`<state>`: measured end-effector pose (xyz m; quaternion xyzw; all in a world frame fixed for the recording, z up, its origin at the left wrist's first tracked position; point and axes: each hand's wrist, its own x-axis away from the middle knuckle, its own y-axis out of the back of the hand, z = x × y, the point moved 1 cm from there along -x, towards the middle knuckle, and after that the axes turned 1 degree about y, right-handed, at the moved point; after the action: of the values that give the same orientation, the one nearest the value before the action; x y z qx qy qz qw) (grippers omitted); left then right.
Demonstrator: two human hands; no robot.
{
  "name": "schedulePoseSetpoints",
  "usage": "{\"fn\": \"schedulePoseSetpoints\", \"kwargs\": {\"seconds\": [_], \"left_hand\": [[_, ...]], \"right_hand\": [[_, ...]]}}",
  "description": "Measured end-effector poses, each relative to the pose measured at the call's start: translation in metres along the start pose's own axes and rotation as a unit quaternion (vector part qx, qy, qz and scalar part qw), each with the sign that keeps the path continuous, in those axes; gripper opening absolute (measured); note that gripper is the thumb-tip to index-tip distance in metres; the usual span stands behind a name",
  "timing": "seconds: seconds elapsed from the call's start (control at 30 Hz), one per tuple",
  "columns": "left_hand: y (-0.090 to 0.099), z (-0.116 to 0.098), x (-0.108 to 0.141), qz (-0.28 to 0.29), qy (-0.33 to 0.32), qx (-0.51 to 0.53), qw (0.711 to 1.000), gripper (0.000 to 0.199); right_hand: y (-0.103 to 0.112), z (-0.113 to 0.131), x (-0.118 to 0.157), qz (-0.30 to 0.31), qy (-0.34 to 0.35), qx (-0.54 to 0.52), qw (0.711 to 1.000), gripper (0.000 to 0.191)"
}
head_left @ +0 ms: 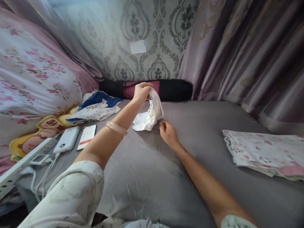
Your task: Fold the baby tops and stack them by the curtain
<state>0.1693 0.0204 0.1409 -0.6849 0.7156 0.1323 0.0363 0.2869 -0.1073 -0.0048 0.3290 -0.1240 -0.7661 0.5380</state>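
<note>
Curtains (237, 57) flank one grey bedsheet (201, 126) bearing one phone (86, 136); left hand (142, 91) pinches one white cloth (155, 109), right hand (169, 134) curls closed.

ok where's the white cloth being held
In the middle of the head view, the white cloth hangs from the left hand, up and left of the right hand.

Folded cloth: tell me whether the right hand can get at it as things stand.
Probably yes: the right hand appears to hold nothing, and only gray sheet shows between it and the folded cloth.
</note>
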Motion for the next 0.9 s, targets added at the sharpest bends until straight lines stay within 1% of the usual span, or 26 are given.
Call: {"fn": "schedulePoseSetpoints", "kwargs": {"seconds": [0.07,0.17,0.23,0.3,0.4,0.5,0.6,0.7,0.8,0.9], "left_hand": [[-0.007,-0.002,0.005,0.0,-0.008,0.035,0.999,0.036],[-0.015,-0.004,0.011,0.001,-0.037,0.072,0.997,0.042],[-0.018,-0.006,0.015,0.002,-0.051,0.088,0.995,0.042],[-0.02,-0.009,0.02,0.001,-0.058,0.1,0.993,0.038],[-0.023,-0.015,0.029,0.006,-0.066,0.104,0.992,0.033],[-0.024,-0.021,0.039,0.017,-0.073,0.091,0.993,0.034],[-0.025,-0.024,0.047,0.033,-0.089,0.054,0.994,0.038],[-0.023,-0.024,0.054,0.041,-0.114,0.008,0.993,0.043],[-0.016,-0.025,0.06,0.044,-0.132,-0.02,0.99,0.044],[-0.004,-0.027,0.064,0.042,-0.141,-0.023,0.989,0.043]], "right_hand": [[0.006,0.01,0.0,-0.033,-0.025,-0.053,0.998,0.026],[0.011,0.018,0.001,-0.061,-0.047,-0.109,0.991,0.031],[0.012,0.019,0.002,-0.078,-0.062,-0.124,0.987,0.033],[0.011,0.016,0.001,-0.099,-0.064,-0.126,0.985,0.031],[0.006,0.008,-0.004,-0.142,-0.021,-0.117,0.983,0.027],[0.004,-0.001,-0.01,-0.171,0.012,-0.089,0.981,0.029],[0.009,-0.009,-0.014,-0.176,0.002,-0.048,0.983,0.031],[0.018,-0.016,-0.019,-0.193,-0.012,-0.026,0.981,0.029],[0.029,-0.02,-0.023,-0.204,-0.02,-0.014,0.979,0.026],[0.04,-0.022,-0.028,-0.21,-0.016,0.014,0.977,0.028]]}}
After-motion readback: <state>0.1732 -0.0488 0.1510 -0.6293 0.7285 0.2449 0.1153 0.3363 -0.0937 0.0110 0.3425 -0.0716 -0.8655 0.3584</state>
